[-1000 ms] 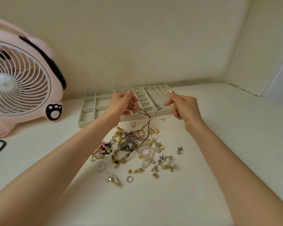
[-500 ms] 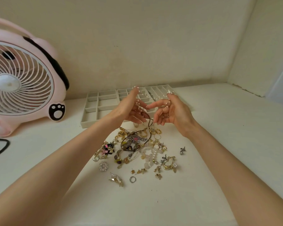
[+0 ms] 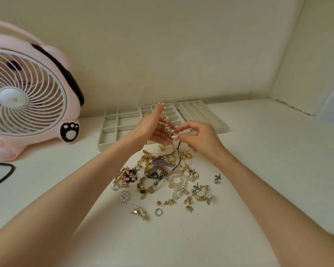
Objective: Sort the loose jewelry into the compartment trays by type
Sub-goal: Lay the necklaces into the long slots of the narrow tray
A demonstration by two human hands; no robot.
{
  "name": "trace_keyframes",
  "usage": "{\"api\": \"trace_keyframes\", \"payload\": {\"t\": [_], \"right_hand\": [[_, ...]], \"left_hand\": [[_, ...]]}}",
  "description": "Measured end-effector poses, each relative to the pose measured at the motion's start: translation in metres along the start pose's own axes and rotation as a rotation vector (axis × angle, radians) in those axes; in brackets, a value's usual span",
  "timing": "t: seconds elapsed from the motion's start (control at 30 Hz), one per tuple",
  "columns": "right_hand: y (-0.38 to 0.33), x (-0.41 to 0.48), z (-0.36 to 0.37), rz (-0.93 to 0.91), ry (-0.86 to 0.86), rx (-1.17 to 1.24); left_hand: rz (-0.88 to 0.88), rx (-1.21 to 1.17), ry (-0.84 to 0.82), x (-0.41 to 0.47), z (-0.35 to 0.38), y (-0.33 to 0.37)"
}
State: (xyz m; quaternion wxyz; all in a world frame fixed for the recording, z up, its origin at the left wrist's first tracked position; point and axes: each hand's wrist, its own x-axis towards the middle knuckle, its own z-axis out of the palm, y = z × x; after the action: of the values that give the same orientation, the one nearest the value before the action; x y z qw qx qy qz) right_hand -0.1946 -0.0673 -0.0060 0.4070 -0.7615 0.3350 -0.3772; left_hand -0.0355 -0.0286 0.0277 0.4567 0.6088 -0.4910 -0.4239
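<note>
Hanging just in front of the trays, the pearl strand runs steeply. Its top end is looped over the raised forefinger of the left hand, and its lower end is pinched in the narrow grip of the right hand. The left fingers lie fairly straight, carrying rather than clasping. Both hands sit about equally near the trays. The strand is small pale beads on thin gold wire, limp and quick to snag. A brown cord seems caught on it, trailing to the jewelry pile on the counter, though blur leaves that unsure.
</note>
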Motion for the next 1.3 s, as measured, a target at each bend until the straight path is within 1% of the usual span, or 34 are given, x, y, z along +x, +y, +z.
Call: {"api": "trace_keyframes", "payload": {"t": [0.1, 0.2, 0.27, 0.33, 0.53, 0.63, 0.77, 0.83, 0.93, 1.0, 1.1, 1.17, 1.3], "right_hand": [[0.004, 0.002, 0.001, -0.003, 0.026, -0.087], [0.006, 0.004, -0.002, 0.022, -0.005, -0.127], [0.004, 0.003, -0.004, 0.045, -0.041, -0.113], [0.001, 0.003, -0.007, 0.067, -0.036, -0.062], [-0.003, 0.008, -0.020, 0.155, 0.202, 0.078], [-0.003, 0.007, -0.021, 0.177, 0.237, 0.111], [-0.005, 0.006, -0.027, 0.188, 0.290, 0.249], [-0.005, 0.007, -0.030, 0.193, 0.343, 0.282], [-0.004, 0.008, -0.033, 0.185, 0.421, 0.305], [-0.003, 0.008, -0.035, 0.176, 0.451, 0.323], [-0.001, 0.008, -0.040, 0.148, 0.493, 0.343], [0.002, 0.008, -0.042, 0.115, 0.538, 0.307], [0.003, 0.011, -0.043, 0.046, 0.588, 0.111]], "left_hand": [[-0.021, -0.007, -0.017, -0.002, -0.001, 0.000], [-0.026, 0.009, -0.011, -0.003, -0.002, -0.001], [-0.023, 0.029, 0.005, -0.003, -0.005, 0.000], [-0.009, 0.069, 0.045, -0.003, -0.007, 0.001], [0.092, 0.090, 0.220, -0.002, -0.013, 0.000], [0.187, 0.077, 0.263, -0.002, -0.015, 0.000], [0.205, 0.044, 0.301, -0.003, -0.018, 0.004], [0.195, -0.026, 0.261, -0.003, -0.021, 0.007], [0.183, -0.224, 0.101, 0.001, -0.023, 0.011], [0.177, -0.326, 0.030, 0.008, -0.022, 0.016], [0.148, -0.397, 0.030, 0.029, -0.019, 0.022], [0.139, -0.356, 0.076, 0.047, -0.015, 0.023], [0.194, -0.065, 0.236, 0.088, -0.007, 0.028]]}}
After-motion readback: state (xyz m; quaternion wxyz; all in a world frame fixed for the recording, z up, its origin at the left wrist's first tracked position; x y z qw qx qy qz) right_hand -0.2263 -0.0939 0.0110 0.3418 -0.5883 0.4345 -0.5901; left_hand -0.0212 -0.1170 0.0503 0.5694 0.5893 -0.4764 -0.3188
